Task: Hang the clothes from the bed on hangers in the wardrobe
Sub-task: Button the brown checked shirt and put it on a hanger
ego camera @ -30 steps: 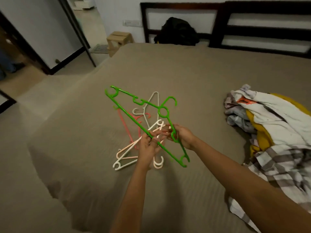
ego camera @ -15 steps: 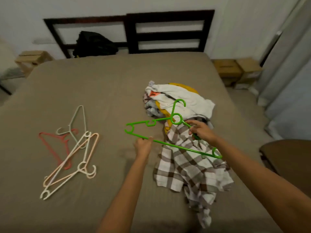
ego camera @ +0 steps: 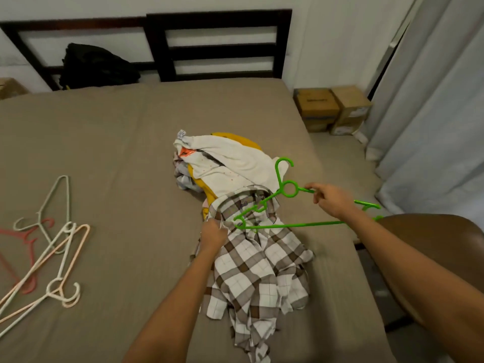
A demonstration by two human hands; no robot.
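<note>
The green hanger [ego camera: 288,189] looks like smooth, glossy plastic, as do the pale hangers [ego camera: 56,247]. The checked shirt [ego camera: 251,271] is soft matt cloth on a matt ribbed sheet [ego camera: 117,153]; the headboard [ego camera: 217,45] is dark wood.

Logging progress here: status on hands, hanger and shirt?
Right hand holds green hanger. Left hand grips checked shirt near collar. Hanger end over collar, shirt on bed. Nothing blocking.

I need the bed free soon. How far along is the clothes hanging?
Done: no garment is on a hanger. In hand: the right hand holds the green hanger over the checked shirt, whose edge the left hand grips. Left: the clothes pile, with spare hangers on the bed.
</note>
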